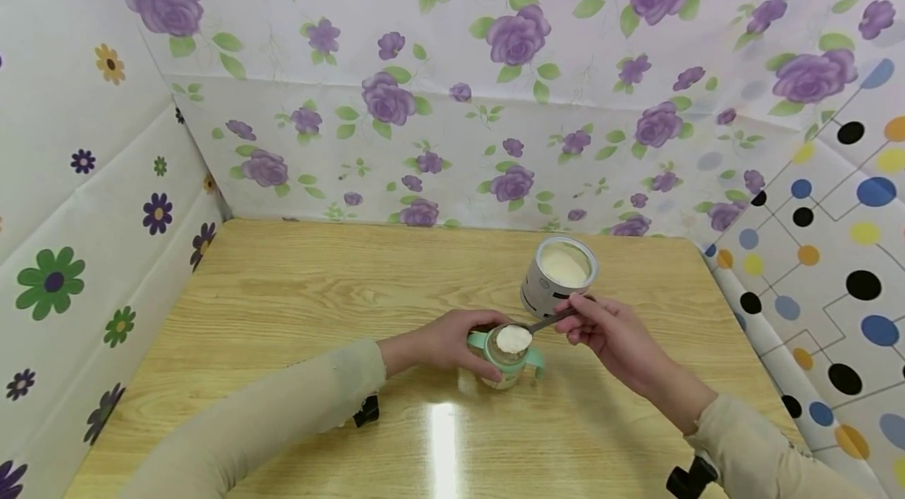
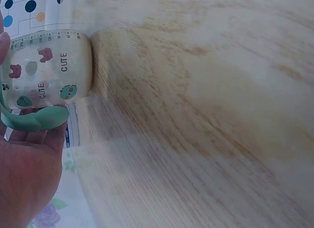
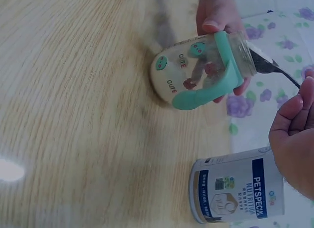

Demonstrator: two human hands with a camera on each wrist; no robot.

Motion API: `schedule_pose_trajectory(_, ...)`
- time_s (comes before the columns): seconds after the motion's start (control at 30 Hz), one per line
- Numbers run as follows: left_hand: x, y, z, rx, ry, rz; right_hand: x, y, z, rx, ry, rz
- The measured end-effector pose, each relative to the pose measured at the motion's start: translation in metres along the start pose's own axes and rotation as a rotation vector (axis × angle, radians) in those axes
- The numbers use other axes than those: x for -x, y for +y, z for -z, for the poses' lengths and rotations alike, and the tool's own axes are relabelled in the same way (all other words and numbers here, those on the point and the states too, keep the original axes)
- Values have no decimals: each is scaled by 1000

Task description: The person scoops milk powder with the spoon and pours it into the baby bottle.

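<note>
A clear baby bottle with mint green handles and "CUTE" prints stands uncapped on the table, with pale powder in its bottom. My left hand grips it around the side. Between thumb and fingers, my right hand pinches the handle of a metal spoon. The spoon's bowl carries a heap of white powder and sits right at the bottle's mouth. Behind, close to my right hand, stands an opened can of cream-coloured powder, labelled "PETSPECIAL NUTRITION" in the right wrist view.
The wooden table runs back to a wall sheet with purple flowers. Patterned side sheets bound it left and right. Light glares off the tabletop in front of the bottle.
</note>
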State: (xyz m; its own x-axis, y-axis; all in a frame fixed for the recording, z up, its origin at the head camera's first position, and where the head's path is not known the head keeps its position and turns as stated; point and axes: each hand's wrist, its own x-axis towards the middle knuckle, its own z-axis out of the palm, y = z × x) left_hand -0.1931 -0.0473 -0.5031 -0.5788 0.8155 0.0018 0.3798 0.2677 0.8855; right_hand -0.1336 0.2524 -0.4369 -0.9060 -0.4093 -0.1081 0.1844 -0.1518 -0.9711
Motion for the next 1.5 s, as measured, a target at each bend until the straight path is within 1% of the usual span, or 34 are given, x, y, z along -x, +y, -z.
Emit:
schedule_pose_trajectory(0.17,1,1,0,25,-4,-2,0,-2,-9,221,-11,57)
schedule_pose_trajectory(0.3,0,-1,0,23,-6,-8,1,-2,-17,386,-14,89)
schedule_pose_trajectory(0.37,1,-2,0,18,-7,-11,2,-2,-20,439,-15,94)
schedule_pose_trajectory(0.47,1,-1,0,16,-9,-15,3,0,-24,487,-19,115)
schedule_pose_trajectory(0.53,1,-1,0,21,-11,-15,3,2,-25,532,-25,154)
schedule_pose_trajectory(0.73,1,0,0,18,-15,-11,3,7,-27,723,-69,324)
schedule_pose_trajectory(0.83,1,1,0,18,-16,-4,4,8,-27,780,-64,372)
schedule_pose_trajectory(0.93,2,1,0,18,-13,5,4,8,-27,793,-56,374)
schedule_pose_trajectory(1.0,2,1,0,16,-13,10,5,8,-26,790,-48,355)
schedule_pose_trajectory(1.13,2,0,-1,16,-11,10,4,7,-24,764,-43,320)
schedule_pose_trajectory(1.5,1,-1,-1,17,-10,8,2,6,-21,713,-49,266)
